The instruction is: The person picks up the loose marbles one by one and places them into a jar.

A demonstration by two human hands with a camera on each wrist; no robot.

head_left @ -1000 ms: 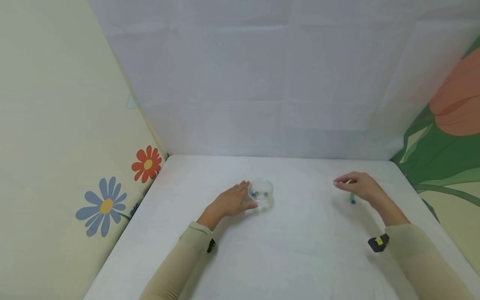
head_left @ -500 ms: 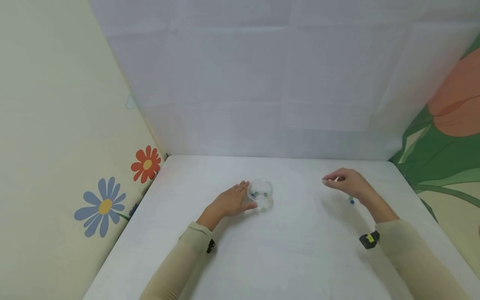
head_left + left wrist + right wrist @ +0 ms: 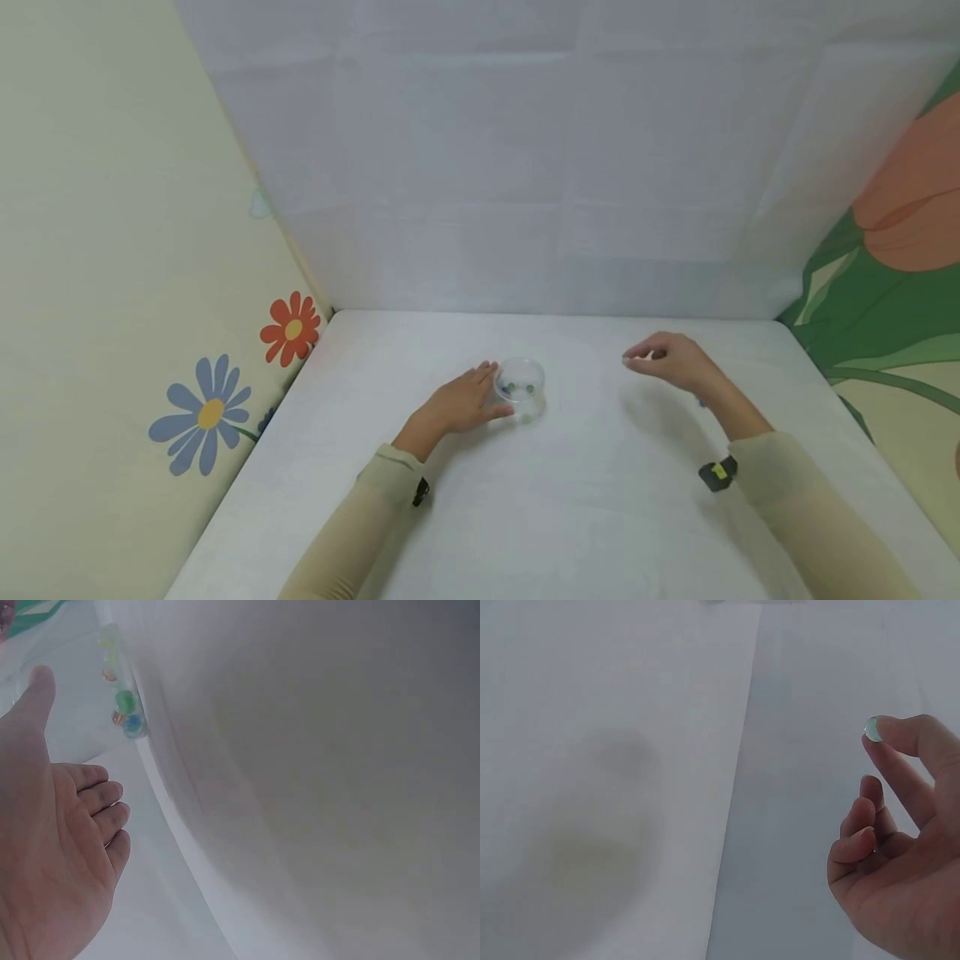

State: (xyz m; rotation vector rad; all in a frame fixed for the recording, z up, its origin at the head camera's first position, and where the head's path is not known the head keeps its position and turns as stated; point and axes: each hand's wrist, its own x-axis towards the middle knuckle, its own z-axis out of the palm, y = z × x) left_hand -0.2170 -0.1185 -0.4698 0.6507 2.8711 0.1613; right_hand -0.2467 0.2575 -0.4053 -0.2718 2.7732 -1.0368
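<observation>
A clear round plastic tub [image 3: 519,401] stands on the white table with several glass marbles [image 3: 125,702] in it, among them green, blue and orange ones. Beside its left side lies my left hand [image 3: 459,402], fingers extended and thumb spread toward the near side; whether it touches the wall is hard to tell. To the right of the tub, above the table, my right hand [image 3: 675,364] pinches a pale green marble [image 3: 873,729] between thumb and index finger. Its other fingers are curled loosely. A blue marble [image 3: 702,402] on the table is partly hidden by the right wrist.
A white cloth-covered table [image 3: 570,500] lies beneath both hands. Behind it hangs a white sheet [image 3: 465,167]. At the left rises a wall with painted flowers [image 3: 210,414]; at the right is a wall with a large tulip and leaves [image 3: 885,325].
My right hand has moved left toward the tub with the pinched marble. Its forearm now covers more of the marbles on the table. The left hand and the tub have stayed put.
</observation>
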